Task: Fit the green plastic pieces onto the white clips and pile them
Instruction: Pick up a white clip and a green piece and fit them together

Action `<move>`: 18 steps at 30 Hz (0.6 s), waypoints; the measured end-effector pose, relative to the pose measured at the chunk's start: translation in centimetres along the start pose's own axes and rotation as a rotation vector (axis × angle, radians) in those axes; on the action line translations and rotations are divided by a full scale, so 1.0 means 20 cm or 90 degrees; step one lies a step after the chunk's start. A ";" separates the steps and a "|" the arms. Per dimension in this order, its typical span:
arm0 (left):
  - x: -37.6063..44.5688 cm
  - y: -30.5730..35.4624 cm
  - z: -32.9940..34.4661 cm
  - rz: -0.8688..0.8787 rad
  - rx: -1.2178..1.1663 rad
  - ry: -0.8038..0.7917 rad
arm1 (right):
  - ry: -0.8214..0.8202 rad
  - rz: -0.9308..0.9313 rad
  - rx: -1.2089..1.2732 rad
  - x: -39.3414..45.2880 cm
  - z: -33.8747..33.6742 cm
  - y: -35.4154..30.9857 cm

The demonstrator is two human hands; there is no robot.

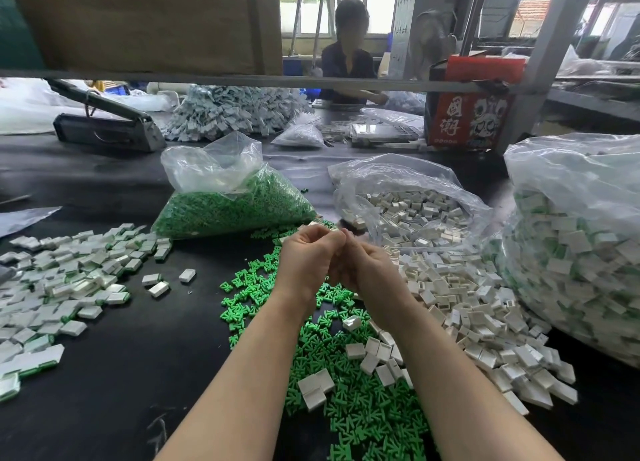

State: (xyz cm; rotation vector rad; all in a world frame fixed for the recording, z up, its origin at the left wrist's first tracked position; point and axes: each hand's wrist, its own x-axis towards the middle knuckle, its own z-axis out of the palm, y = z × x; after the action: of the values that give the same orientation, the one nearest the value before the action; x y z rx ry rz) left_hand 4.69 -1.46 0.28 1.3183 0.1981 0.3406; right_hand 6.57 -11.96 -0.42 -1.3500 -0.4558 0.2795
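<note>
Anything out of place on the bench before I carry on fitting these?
Mostly fine. A few white clips lie mixed into the loose green pieces instead of the white heap. Three finished clips sit apart from the assembled pile. No damage visible.

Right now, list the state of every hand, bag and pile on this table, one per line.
left hand: fingers curled, pressed against the right; what it holds is hidden.
right hand: fingers curled; contents hidden.
bag of green pieces: open, lying slumped.
bag of white clips: open, spilling clips.
big bag: nearly full of fitted clips.
loose green pieces: scattered.
loose white clips: heaped.
finished pile: spread out.
</note>
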 end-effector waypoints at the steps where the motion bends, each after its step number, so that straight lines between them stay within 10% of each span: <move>1: 0.00 0.00 0.00 -0.010 -0.007 0.002 | 0.007 -0.002 0.001 0.00 0.00 0.00; 18: -0.01 0.00 0.00 -0.047 -0.054 -0.013 | 0.052 -0.006 -0.004 0.00 0.03 0.02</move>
State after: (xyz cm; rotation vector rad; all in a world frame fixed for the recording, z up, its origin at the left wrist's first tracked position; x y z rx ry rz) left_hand 4.39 -1.50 0.20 1.2272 0.2120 0.2705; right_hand 6.41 -11.36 -0.68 -1.3594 -0.3954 0.2146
